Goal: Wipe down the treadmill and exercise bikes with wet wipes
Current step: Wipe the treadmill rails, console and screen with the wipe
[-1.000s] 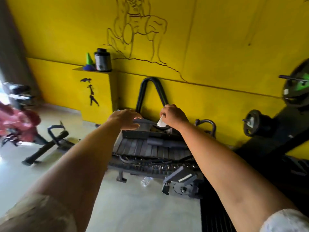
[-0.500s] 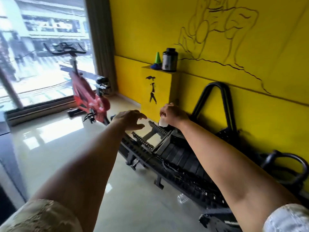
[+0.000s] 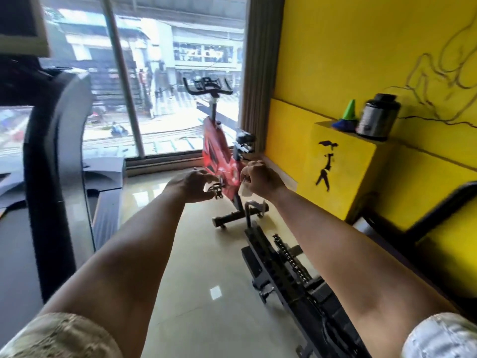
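Both my arms are stretched out in front of me at chest height. My right hand (image 3: 260, 178) grips a small white wet wipe (image 3: 244, 188) that hangs from its fingers. To its left, my left hand (image 3: 192, 184) is empty, its fingers loosely curled. Behind both hands a red exercise bike (image 3: 215, 148) with black handlebars stands on the floor by the window, well beyond reach. A grey and black treadmill (image 3: 55, 156) rises at the left, its upright post close to my left arm.
A black slatted machine (image 3: 289, 277) with a chain lies on the tiled floor under my right arm. Against the yellow wall is a ledge (image 3: 343, 161) with a green cone (image 3: 349, 111) and a dark jar (image 3: 378, 120). A large window fills the far side.
My view has swung left, from the black floor machine and wall to the window, bike and treadmill. Both hands keep their pose, and the right one still holds the wipe.
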A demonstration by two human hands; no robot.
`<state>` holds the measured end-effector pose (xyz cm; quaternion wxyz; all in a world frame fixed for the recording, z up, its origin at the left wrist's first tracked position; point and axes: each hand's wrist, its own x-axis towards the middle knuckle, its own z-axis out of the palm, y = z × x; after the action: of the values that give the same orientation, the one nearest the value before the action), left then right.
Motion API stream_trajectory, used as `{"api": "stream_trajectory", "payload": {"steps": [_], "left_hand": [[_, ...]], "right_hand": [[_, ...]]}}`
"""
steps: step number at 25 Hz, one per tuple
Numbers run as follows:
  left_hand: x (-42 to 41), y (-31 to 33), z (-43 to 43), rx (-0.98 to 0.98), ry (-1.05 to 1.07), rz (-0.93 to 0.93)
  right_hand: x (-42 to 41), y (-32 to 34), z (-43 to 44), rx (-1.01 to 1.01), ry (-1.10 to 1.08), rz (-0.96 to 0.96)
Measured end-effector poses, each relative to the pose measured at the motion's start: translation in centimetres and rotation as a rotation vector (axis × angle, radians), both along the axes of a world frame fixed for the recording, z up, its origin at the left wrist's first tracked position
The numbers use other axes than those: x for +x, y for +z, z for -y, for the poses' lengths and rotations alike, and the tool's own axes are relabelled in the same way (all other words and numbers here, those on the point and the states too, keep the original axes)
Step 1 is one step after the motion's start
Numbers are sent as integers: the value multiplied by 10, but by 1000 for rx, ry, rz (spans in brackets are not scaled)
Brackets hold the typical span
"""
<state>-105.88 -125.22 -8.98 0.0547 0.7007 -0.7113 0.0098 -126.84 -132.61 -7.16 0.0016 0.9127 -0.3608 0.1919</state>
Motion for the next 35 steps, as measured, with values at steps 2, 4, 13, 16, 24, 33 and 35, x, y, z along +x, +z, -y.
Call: {"api": "stream_trajectory", "payload": {"steps": [2,4,13,16,24,33,35], "left_hand": [[37,-2,3,-10,97,-45],[71,-4,2,7,199,-46],[192,0,1,60,547,-9],[222,-8,-5,50,695,-10],[260,-38,-39,-179,1018,51],[312,-100,-91,-344,1265,-36],[330,-116,-98,-372,1283,-66]], "right_hand": [[41,-2,18,16,86,12],[80,-4,34,22,167,-2],[261,-1,98,140,510,-35],[313,-1,113,233,620,8],[410,-4,105,394,925,108],[519,-40,57,484,1088,59],[541,-54,47,445,1166,64]]}}
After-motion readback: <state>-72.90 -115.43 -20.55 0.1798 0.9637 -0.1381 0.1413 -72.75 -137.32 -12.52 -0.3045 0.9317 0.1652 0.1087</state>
